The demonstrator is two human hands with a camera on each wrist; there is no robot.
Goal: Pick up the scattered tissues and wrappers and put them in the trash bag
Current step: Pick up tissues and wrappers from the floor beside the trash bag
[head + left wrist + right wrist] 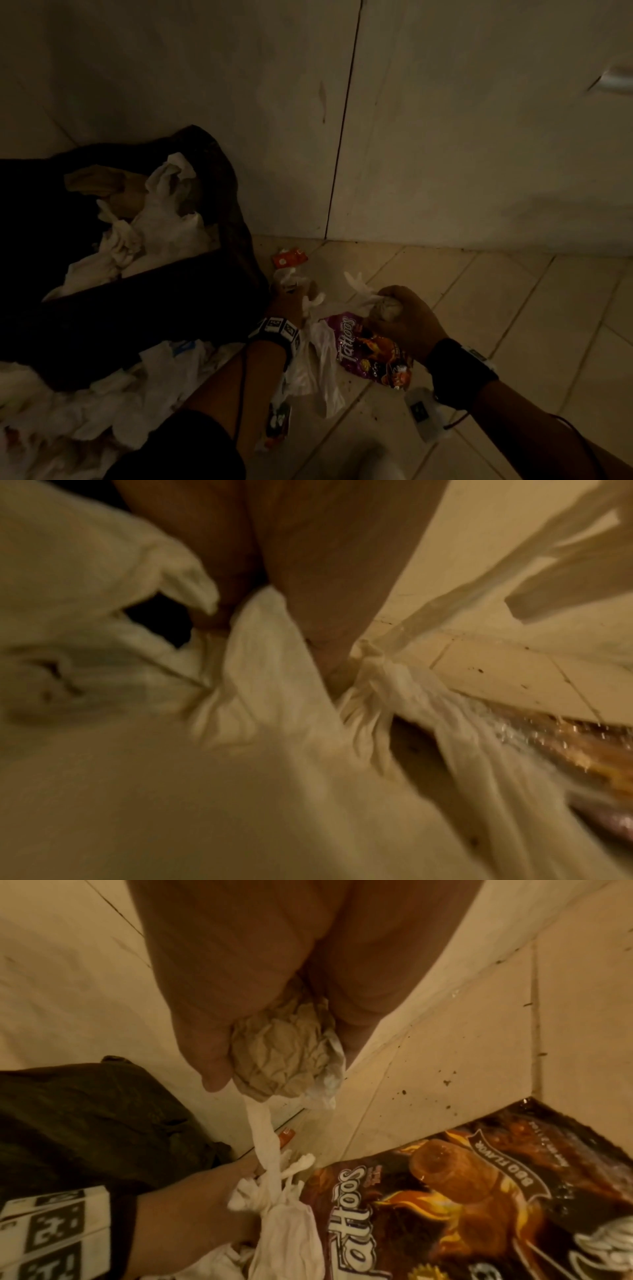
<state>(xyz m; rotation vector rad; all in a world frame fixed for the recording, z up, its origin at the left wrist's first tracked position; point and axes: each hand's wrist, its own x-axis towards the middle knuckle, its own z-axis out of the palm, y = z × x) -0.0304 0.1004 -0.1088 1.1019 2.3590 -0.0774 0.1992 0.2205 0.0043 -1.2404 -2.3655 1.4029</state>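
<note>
- Head view: crouched over a dim tiled floor (479, 308), I work both hands just right of the dark trash bag (171, 325), whose open mouth already holds a heap of white tissues (161, 219). My right hand (404, 325) is curled round a crumpled paper wad (388, 308), with a white strip trailing toward my left hand (287, 305), whose fingers are bunched in white tissue and thin plastic. The purple snack wrapper (370, 353) lies flat between and below them; a small red wrapper (289, 257) sits by the wall, and more white tissues (85, 411) spill along the bag's near side.
- Left wrist view: blurred. My left-hand fingers (308, 574) press into gathered white tissue (267, 669), pinching folds of it; how firmly, I cannot tell.
- Right wrist view: my right-hand fingers (205, 1001) close tightly on the paper wad (284, 1053). The twisted white strip (263, 1139) hangs from it down to the bundle at my left hand (192, 1213), beside the snack wrapper (462, 1204).
- Risk, as I judge it: the strip seems to link both loads, so lifting the hands apart could tear it or pull pieces free. The loose plastic may slide out on the way to the bag, and the flat wrapper could be left behind.
</note>
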